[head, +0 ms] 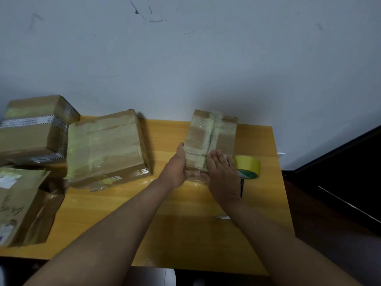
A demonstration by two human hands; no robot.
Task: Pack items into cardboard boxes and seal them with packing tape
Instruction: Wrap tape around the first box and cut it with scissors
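— Seen from above: small cardboard box (212, 139) flat on the yellow wooden table (144, 213), toward its far right part, close to the white wall (185, 58). Long axis running away from the camera, near end at the hands, far end toward the wall, leaning slightly to the right. Top face crossed by clear packing tape, with a thicker strip along the middle seam.

— And the hands?

— Left hand (177, 169) pressed against the near left side of the box, fingers straight and together, thumb reaching along the near edge. Nothing gripped. Right hand (221, 172) laid palm down over the near right corner of the top face, fingers straight and spread a little, pointing toward the wall. Box therefore between the two hands and stretching beyond them.

— Tape roll?

— Yellow roll of packing tape (247, 166) standing on edge just beside the right hand, at the box's near right corner. Touching the box or not: cannot tell. Thin dark tool (241, 187) lying on the table just below the roll; kind unclear.

— Anything else on the table?

— Larger taped carton (107, 147) to the left, well apart from the small box. Further left, a stack of taped boxes (35, 129), and at the near left edge an open carton (24, 205) with loose flaps.
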